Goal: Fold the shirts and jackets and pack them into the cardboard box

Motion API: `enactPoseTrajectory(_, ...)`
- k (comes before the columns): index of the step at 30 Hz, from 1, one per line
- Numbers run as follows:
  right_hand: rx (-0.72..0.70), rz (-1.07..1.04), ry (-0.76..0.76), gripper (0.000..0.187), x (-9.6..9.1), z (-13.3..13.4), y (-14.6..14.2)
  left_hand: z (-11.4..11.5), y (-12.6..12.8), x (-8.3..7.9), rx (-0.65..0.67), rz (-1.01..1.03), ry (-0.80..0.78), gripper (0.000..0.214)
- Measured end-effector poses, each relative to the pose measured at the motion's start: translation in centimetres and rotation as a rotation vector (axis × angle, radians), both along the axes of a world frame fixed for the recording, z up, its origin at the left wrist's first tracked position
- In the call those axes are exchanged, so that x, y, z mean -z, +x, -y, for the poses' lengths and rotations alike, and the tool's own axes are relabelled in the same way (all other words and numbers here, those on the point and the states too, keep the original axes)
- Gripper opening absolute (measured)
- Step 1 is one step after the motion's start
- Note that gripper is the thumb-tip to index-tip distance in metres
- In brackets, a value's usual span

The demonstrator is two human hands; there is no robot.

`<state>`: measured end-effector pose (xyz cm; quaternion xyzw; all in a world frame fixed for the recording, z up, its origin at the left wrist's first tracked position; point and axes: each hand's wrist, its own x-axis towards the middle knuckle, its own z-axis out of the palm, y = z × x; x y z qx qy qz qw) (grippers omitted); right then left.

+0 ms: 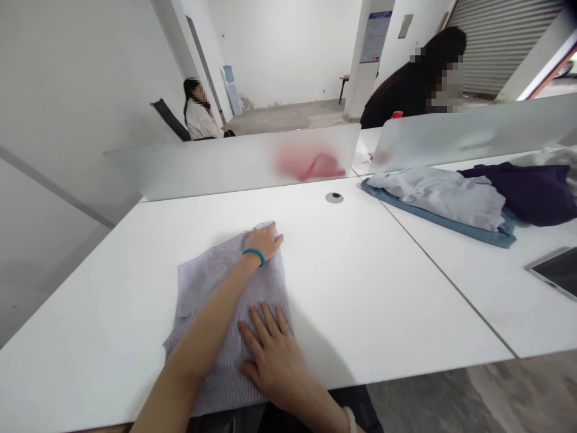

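Observation:
A folded shirt of white and blue fine stripes (201, 294) lies on the white table (383, 288), near its front edge. My left hand (264, 242), with a teal band (253, 255) on the wrist, rests at the cloth's far edge. My right hand (270, 355) lies flat on the shirt's near half, fingers spread. Its wrist carries a pale bracelet (349, 416). My left forearm covers the shirt's middle.
On the table's right part, a grey garment (437, 195) lies on blue denim (433, 231), beside dark purple cloth (518, 192). A tablet (556, 270) sits at the right. Frosted divider panels (225, 162) stand along the far side. Beyond them are a seated person (202, 114) and a standing person (410, 84).

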<state>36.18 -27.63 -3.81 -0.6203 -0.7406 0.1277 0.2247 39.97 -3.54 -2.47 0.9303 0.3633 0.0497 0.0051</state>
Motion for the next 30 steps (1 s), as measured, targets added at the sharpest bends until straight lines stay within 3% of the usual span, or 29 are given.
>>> enactPoseTrajectory(3,0.008,-0.007,-0.002,0.058,0.0,0.0,0.0,0.1,2.0,0.2,-0.055,0.025,0.052,0.044)
enactPoseTrajectory(6,0.007,0.008,0.013,0.058,0.2,0.0,-0.1,-0.4,2.9,1.0,-0.101,0.046,0.055,0.054)
enactPoseTrajectory(9,0.019,0.030,0.051,0.060,0.5,-0.2,-0.2,-1.3,3.1,1.9,-0.135,0.050,-0.016,0.066)
enactPoseTrajectory(14,0.086,0.079,0.144,0.057,1.2,0.6,-0.8,-2.0,3.1,2.7,-0.134,0.075,-0.060,0.069)
enactPoseTrajectory(21,0.193,0.155,0.317,0.048,3.0,3.1,-2.8,-1.9,2.8,2.1,-0.155,0.214,-0.032,0.059)
enactPoseTrajectory(23,0.191,0.115,0.353,0.044,3.0,3.7,-2.7,-1.5,2.3,1.6,-0.149,0.269,-0.002,0.055)
enactPoseTrajectory(27,0.049,-0.092,0.416,0.032,2.1,6.3,-1.1,-0.7,-0.6,0.6,-0.089,0.350,0.081,0.053)
enactPoseTrajectory(30,0.175,-0.324,0.445,0.034,2.0,9.5,0.3,-0.7,-4.9,0.2,-0.101,0.313,0.159,0.058)
